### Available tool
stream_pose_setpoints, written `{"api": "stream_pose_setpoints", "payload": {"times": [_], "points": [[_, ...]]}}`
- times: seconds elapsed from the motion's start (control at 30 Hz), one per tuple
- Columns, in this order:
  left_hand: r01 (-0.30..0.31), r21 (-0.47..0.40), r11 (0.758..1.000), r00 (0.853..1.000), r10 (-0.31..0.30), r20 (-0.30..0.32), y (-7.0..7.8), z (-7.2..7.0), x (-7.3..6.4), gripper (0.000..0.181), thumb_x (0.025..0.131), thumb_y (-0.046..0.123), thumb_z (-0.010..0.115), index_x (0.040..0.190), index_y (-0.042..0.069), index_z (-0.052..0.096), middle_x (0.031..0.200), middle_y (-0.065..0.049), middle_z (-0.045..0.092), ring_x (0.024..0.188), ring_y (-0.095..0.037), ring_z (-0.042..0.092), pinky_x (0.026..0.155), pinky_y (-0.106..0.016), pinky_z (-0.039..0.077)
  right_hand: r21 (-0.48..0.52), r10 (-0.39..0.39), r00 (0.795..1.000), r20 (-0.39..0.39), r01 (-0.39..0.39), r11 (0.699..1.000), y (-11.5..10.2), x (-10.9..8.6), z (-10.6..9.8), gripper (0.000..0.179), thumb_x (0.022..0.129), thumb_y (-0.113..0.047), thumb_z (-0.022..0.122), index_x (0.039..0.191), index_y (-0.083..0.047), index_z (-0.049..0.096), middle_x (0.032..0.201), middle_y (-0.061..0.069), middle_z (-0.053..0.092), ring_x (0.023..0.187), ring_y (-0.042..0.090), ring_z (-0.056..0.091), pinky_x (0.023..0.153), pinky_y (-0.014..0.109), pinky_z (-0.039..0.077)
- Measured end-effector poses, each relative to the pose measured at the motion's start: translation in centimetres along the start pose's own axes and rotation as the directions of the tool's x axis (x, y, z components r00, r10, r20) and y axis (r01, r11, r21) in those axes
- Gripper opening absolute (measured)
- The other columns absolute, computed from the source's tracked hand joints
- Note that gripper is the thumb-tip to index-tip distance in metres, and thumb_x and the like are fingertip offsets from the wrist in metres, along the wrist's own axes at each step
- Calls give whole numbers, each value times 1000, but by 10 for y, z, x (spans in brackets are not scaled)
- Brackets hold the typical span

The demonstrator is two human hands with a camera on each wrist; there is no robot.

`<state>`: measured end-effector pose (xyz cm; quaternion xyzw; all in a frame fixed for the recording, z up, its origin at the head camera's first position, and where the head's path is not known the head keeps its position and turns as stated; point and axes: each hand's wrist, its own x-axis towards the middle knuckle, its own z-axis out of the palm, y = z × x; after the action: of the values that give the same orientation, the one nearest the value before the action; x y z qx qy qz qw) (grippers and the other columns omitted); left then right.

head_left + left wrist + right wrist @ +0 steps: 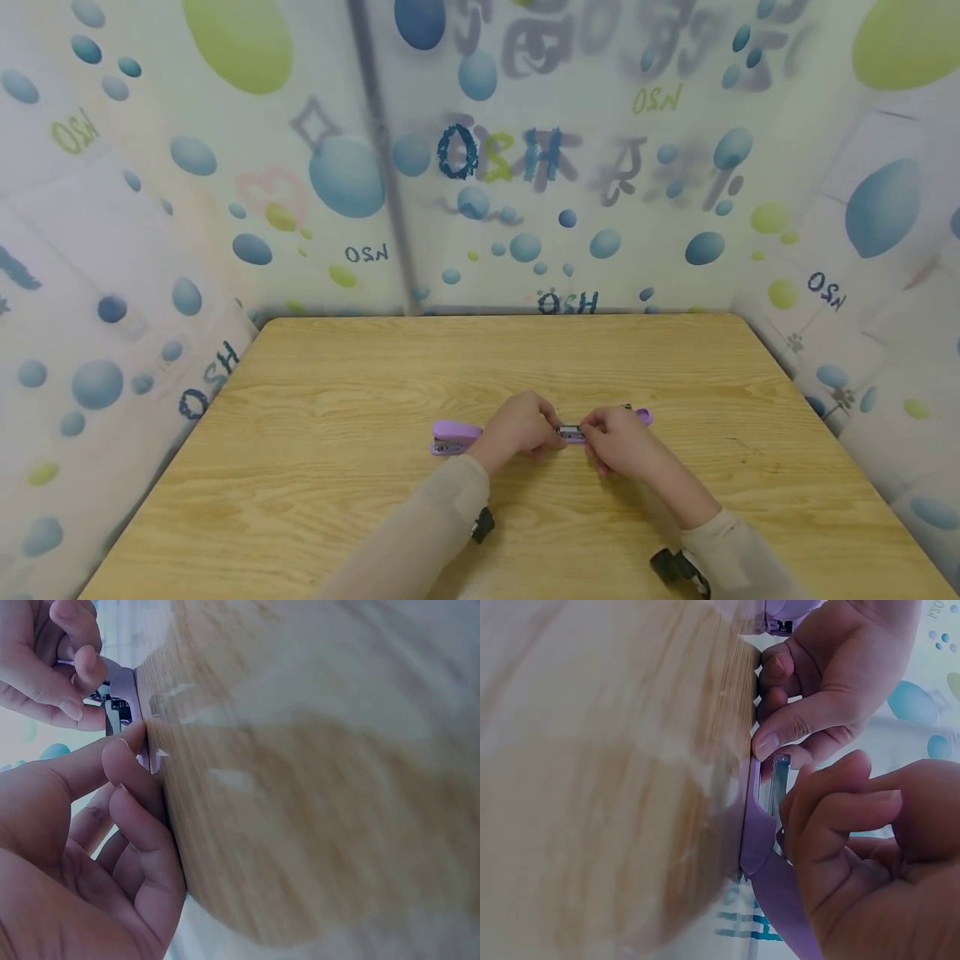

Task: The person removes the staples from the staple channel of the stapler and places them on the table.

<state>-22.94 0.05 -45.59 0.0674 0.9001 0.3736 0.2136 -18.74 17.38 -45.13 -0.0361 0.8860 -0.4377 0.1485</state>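
Observation:
A purple stapler [759,840] lies along the table with its top swung back, so its metal staple channel [572,432] is exposed. The thumb and forefinger of my left hand [521,425] pinch the tip of its base, the other fingers curling beside it. At the channel, my right hand [626,442] has thumb and forefinger drawn together on the metal part; I cannot tell whether staples are between them. Past the right hand shows the rounded end of the raised top [645,415]. Left of my left hand rests another purple stapler [455,433], closed, partly hidden by that hand.
The wooden table [337,367] reaches back to a wall covering [420,267] printed with blue and green drops. Similar side walls flank it. Black wrist devices [675,568] sit under both sleeves, close over the tabletop.

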Motion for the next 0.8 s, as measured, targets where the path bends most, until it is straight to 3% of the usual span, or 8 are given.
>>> {"api": "stream_pose_setpoints", "payload": {"times": [0.57,0.8], "points": [[-6,-9,1000,1000,6,10,-1,0,-1,14,70,23,78,75,21,65,59,-2,64,50,-17,62,45,-28,43,108,47,999,-24,-44,993,0,4,5,17,92,-14,50,100,0,57,64,12,59,42,16,51,38,23,39],[-12,-22,1000,1000,12,7,-1,0,0,14,69,22,79,74,20,66,60,-3,65,50,-17,62,46,-29,46,63,55,997,-58,-52,997,-4,6,8,14,92,-15,53,99,-3,54,61,11,59,41,17,51,38,25,39]]}}
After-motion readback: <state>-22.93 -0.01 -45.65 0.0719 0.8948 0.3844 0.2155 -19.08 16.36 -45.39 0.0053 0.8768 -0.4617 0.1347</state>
